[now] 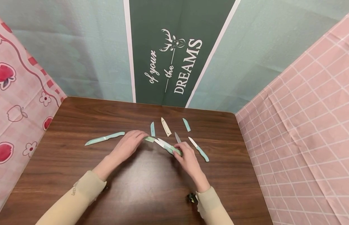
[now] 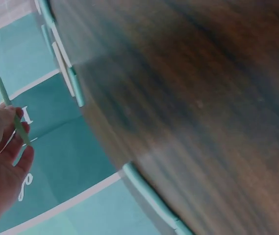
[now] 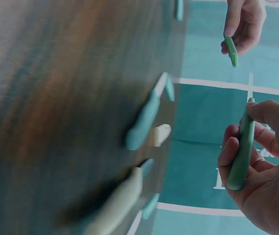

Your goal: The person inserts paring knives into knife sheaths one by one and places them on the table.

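My left hand pinches a small green blade sheath between thumb and fingers, raised above the table. Across from it, my right hand grips the green handle of a knife, its pale blade pointing toward the sheath. Blade and sheath are apart in the right wrist view. Below them on the table lies a teal-handled knife with a white blade, partly overlapped by the green knife in the head view. A cream-handled knife with a grey blade lies near the right hand, which hides its handle in the head view.
Toward the back lie a teal sheath, a cream sheath and another teal sheath. A bare teal knife lies at right, a sheathed teal knife at left. Fabric walls border the wooden table.
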`<act>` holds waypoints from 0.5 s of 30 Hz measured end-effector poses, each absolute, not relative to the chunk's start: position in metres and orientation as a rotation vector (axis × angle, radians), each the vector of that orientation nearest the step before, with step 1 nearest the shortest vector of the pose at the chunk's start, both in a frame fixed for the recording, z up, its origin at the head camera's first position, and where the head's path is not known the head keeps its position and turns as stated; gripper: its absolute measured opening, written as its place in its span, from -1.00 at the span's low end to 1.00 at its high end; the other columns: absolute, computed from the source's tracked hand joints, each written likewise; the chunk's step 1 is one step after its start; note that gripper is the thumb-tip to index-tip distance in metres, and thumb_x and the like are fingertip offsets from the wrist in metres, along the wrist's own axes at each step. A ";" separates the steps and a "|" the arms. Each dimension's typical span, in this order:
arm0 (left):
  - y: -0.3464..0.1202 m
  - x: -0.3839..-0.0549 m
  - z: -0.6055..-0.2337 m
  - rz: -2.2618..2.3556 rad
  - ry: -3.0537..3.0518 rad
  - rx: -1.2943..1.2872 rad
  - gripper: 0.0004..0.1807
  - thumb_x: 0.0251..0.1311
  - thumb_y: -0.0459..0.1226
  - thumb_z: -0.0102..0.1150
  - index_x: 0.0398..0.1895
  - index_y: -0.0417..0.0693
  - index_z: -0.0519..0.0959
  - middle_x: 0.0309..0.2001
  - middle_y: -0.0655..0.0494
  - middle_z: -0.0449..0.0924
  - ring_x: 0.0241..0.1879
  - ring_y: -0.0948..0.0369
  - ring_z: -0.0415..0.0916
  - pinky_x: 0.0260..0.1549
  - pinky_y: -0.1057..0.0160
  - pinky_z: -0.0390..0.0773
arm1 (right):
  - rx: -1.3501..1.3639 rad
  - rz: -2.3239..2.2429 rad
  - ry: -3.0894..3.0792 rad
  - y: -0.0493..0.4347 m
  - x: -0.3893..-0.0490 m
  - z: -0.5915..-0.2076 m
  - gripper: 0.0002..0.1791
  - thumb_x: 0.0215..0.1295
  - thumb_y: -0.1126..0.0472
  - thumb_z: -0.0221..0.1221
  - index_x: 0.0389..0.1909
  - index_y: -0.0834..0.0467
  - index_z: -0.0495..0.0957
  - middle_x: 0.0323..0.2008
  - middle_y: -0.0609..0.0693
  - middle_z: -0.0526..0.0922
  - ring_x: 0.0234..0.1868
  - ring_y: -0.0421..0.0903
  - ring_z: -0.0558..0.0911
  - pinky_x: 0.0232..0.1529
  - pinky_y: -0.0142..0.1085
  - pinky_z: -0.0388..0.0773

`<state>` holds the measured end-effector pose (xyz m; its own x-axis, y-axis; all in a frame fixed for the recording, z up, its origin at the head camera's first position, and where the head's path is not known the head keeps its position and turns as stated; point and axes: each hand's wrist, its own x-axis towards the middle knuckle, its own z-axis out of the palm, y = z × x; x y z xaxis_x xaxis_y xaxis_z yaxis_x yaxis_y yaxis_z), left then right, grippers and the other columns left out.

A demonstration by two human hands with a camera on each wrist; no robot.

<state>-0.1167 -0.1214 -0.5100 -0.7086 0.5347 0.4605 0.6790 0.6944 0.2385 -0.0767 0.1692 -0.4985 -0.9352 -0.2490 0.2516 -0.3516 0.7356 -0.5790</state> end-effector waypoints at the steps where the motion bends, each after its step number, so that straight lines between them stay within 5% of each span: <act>1: -0.121 -0.117 -0.507 -0.579 -2.528 -0.946 -0.68 0.28 -0.47 0.16 0.09 -0.13 0.58 0.00 -0.02 0.66 0.10 0.00 0.58 0.20 -0.02 0.51 | 0.487 0.974 -2.757 0.170 -0.077 -0.496 -0.83 0.24 0.26 0.36 -0.17 0.10 0.63 -0.25 0.01 0.66 -0.28 -0.14 0.61 -0.24 -0.30 0.56; 15: -0.122 -0.117 -0.486 -0.668 -2.360 -0.957 -0.66 0.22 -0.47 0.25 0.06 -0.11 0.62 0.02 0.01 0.65 0.09 0.03 0.53 0.20 0.08 0.46 | 0.533 0.973 -2.655 0.170 -0.078 -0.474 -0.81 0.20 0.26 0.39 -0.15 0.09 0.71 -0.23 -0.03 0.75 -0.20 -0.14 0.71 -0.18 -0.20 0.64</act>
<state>-0.1171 -0.1219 -0.4860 -0.6258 0.4868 0.6093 0.7340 0.6319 0.2490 -0.0780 0.1704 -0.4739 -0.8978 -0.2478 0.3640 -0.4244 0.7077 -0.5649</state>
